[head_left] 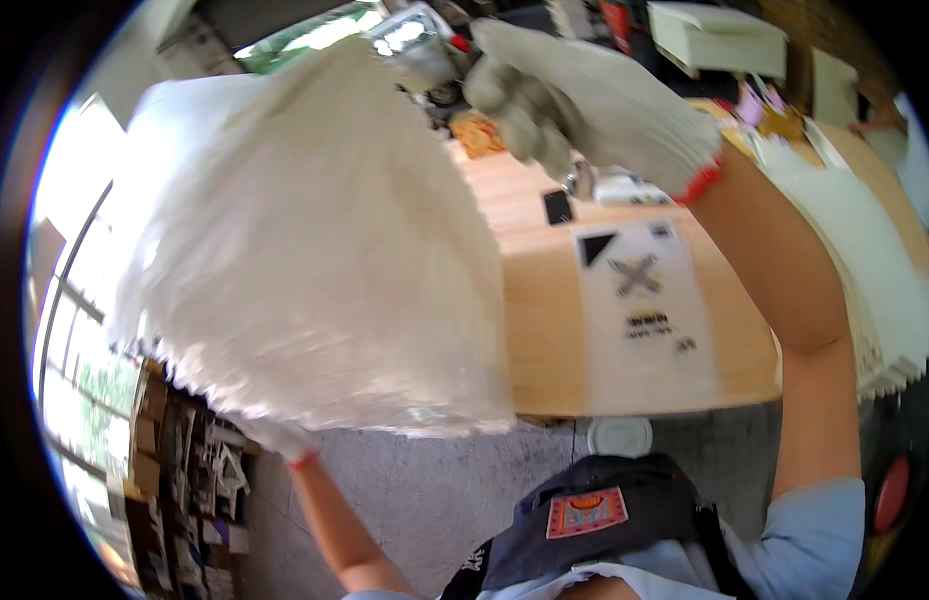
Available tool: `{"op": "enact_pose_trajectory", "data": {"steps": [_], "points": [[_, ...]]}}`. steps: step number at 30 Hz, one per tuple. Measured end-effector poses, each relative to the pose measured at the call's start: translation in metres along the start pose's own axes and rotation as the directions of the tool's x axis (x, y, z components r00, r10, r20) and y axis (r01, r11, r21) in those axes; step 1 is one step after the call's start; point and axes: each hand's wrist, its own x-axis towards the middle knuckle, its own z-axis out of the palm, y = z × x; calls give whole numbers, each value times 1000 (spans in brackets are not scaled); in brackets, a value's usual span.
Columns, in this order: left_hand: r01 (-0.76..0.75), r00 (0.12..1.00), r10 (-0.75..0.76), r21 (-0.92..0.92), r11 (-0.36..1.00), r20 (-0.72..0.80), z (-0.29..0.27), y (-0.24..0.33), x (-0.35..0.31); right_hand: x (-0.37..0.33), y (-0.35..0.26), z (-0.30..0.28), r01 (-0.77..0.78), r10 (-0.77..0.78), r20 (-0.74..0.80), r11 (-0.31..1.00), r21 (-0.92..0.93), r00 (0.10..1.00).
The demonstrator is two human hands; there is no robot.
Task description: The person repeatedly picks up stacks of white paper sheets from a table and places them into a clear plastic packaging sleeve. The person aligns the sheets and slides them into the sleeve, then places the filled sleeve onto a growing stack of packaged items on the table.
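A large stack of thin, white, plastic-looking sheets (314, 240) is raised in front of me on the left, its layered edges ragged along the bottom. My left hand (274, 436), in a white glove with a red cuff, supports it at the lower left edge; the stack hides its fingers. My right hand (544, 105), in a matching glove, is lifted over the table, apart from the stack's upper corner. Its fingers are bent and spaced, with nothing visible in them. A translucent printed sheet or bag (639, 310) lies flat on the wooden table (544, 340).
Beyond it on the table are a black phone-like object (557, 207) and an orange bundle (477, 134). More white sheets (864, 250) are piled at the right. A round white lid or stool (619, 437) is below the front edge. Cluttered shelves (184, 480) stand lower left.
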Motion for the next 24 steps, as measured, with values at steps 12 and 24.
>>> {"op": "enact_pose_trajectory", "data": {"steps": [12,24], "points": [[-83,77,-75,81,993,994,136,-19,-423,-316,201,-57,-408,666,-555,745,528,499],[37,-431,-103,131,991,896,272,-58,-447,-368,252,-1,-406,813,-493,582,705,308]]}}
